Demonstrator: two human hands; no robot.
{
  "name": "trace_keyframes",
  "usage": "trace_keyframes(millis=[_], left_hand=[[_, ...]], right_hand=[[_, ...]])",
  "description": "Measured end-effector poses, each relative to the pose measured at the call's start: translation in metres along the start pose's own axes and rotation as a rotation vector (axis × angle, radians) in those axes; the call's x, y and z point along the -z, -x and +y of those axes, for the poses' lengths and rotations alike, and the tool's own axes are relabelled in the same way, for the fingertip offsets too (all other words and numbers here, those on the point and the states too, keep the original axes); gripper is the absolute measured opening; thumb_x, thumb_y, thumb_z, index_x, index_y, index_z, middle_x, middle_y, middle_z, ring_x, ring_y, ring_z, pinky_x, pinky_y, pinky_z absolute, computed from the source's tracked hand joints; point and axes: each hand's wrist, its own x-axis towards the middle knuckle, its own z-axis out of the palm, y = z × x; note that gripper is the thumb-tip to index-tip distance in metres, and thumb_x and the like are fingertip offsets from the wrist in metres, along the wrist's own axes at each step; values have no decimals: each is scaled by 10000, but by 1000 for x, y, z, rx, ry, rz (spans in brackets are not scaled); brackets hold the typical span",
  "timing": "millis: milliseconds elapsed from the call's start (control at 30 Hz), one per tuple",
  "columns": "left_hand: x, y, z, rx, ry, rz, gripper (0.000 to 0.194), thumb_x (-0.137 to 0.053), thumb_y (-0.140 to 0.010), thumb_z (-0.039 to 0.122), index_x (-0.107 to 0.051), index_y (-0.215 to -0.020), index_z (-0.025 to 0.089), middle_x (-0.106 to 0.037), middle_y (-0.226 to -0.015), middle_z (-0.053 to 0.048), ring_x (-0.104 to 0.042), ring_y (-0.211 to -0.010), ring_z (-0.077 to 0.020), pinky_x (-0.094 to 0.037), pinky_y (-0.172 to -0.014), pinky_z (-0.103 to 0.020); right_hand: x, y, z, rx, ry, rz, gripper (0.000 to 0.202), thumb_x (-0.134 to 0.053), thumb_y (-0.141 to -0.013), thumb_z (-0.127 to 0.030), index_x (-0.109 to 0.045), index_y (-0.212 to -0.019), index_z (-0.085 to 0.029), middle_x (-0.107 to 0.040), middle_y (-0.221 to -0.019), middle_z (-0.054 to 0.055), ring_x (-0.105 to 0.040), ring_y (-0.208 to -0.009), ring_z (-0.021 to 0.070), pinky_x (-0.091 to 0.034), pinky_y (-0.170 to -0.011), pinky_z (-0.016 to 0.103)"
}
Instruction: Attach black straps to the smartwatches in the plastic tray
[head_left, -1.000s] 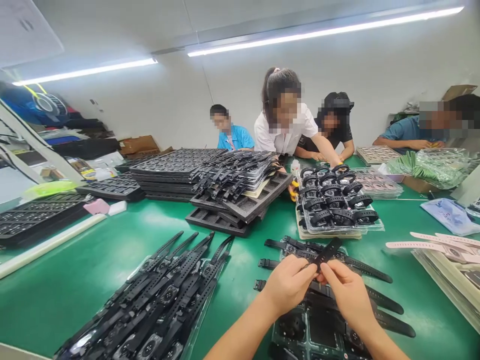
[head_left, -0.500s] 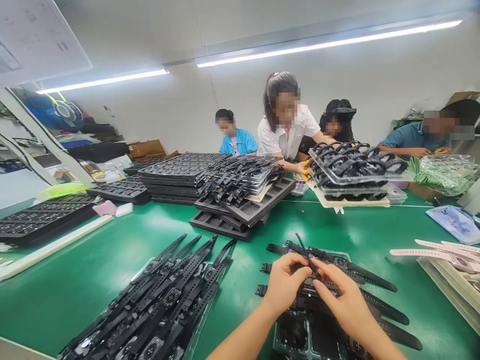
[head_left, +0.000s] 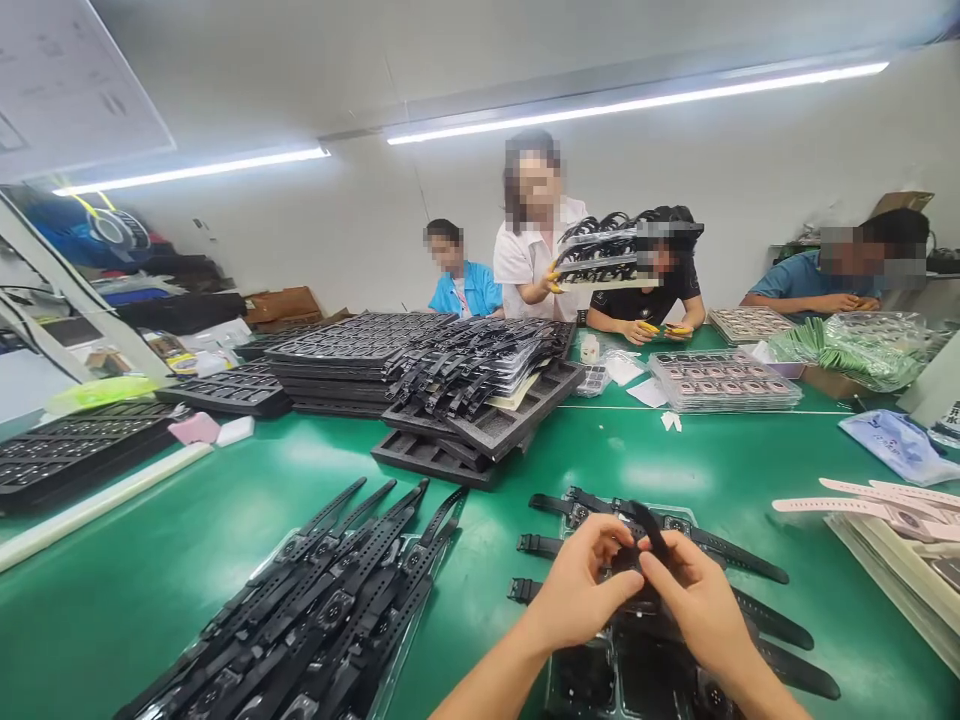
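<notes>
My left hand [head_left: 589, 585] and my right hand [head_left: 697, 600] meet over a clear plastic tray of black smartwatches at the right front. Between their fingertips is a black watch strap [head_left: 651, 528], its end curving upward. My right thumb and fingers pinch it, and my left thumb and fingers close on it from the other side. What joins the strap below is mostly hidden by my fingers. Other black straps [head_left: 776, 618] stick out on both sides of the tray [head_left: 616, 680]. To the left lies another tray heaped with black smartwatches [head_left: 334, 610], straps laid slantwise.
Behind stand stacked black foam trays [head_left: 337, 385] and a pile of black watches [head_left: 465, 360]. Pink-strapped watches [head_left: 900, 515] rest on stacked trays at right. Across the green table [head_left: 247, 540], a standing co-worker in white [head_left: 517, 265] holds loaded trays; several others sit.
The strap between my hands has turned, showing its broad side. Across the table, the co-worker in white has lifted the watch trays off the table, moving them left and up.
</notes>
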Motion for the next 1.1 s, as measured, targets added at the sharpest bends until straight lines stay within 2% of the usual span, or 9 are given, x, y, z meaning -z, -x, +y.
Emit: trace_keyframes(millis=[133, 333, 433, 533, 600, 633, 800, 967, 1100], left_hand=[[4, -5, 1, 11, -202, -8, 334, -699, -783, 186, -693, -1117, 194, -705, -1077, -66, -614, -977, -217, -483, -906, -330], [9, -6, -1, -2, -266, 65, 259, -672, -814, 229, -749, -1054, 172, -723, -905, -55, -610, -837, -198, -481, -777, -302], [9, -6, 1, -40, -367, 50, 199, -684, -830, 247, -768, -1003, 197, -708, -820, -28, -585, -788, -182, -453, -745, -288], [9, -6, 4, -55, -415, 27, 178, -690, -832, 236, -768, -991, 215, -708, -808, -13, -586, -787, -176, -444, -742, -277], [11, -5, 6, -44, -424, 16, 192, -693, -835, 246, -761, -1012, 216, -705, -828, -14, -599, -801, -176, -450, -748, -273], [11, -5, 8, -38, -429, 8, 202, -697, -834, 256, -757, -1022, 212, -703, -842, -17, -607, -810, -178, -456, -753, -273], [17, -5, 12, -30, -460, -72, 261, -701, -829, 290, -730, -1070, 193, -704, -921, -42, -631, -860, -192, -476, -740, -269], [13, -3, 10, -58, -476, -73, 267, -709, -816, 280, -721, -1069, 194, -719, -978, -54, -633, -891, -203, -506, -822, -300], [8, -4, 4, -82, -472, -53, 226, -735, -815, 303, -757, -1013, 197, -718, -866, -32, -628, -811, -186, -506, -788, -284]], right_hand=[[2, -3, -7, -49, -57, 87, 430, -791, -729, -603, -728, -858, -198, -741, -834, 60, -703, -776, 247, -583, -712, 314], [2, -6, -9, -48, 9, -25, 422, -750, -779, -603, -725, -871, -192, -742, -844, 63, -695, -793, 249, -577, -726, 330], [2, -4, -4, -15, 17, -28, 385, -729, -817, -574, -708, -871, -193, -724, -854, 63, -684, -813, 245, -574, -738, 329], [4, -1, 2, 51, -19, 8, 386, -679, -890, -511, -668, -1143, -220, -704, -1000, 75, -678, -907, 241, -576, -762, 326], [7, 1, 5, 105, -7, 22, 521, -627, -944, -462, -511, -1415, -271, -680, -1067, 66, -671, -918, 218, -573, -773, 321], [9, 1, 6, 129, 25, 14, 553, -607, -962, -440, -457, -1473, -292, -671, -1071, 58, -665, -911, 209, -568, -785, 321], [16, -1, 3, 202, 174, -38, 307, -573, -991, -403, -684, -1256, -294, -635, -967, 45, -629, -765, 189, -552, -714, 315], [12, 0, 3, 199, 128, -46, 302, -616, -962, -407, -693, -1230, -291, -644, -1001, 60, -636, -805, 209, -568, -714, 329], [12, 1, 7, 123, 66, 51, 361, -694, -892, -449, -707, -1204, -268, -656, -946, 50, -652, -790, 214, -591, -695, 315]])
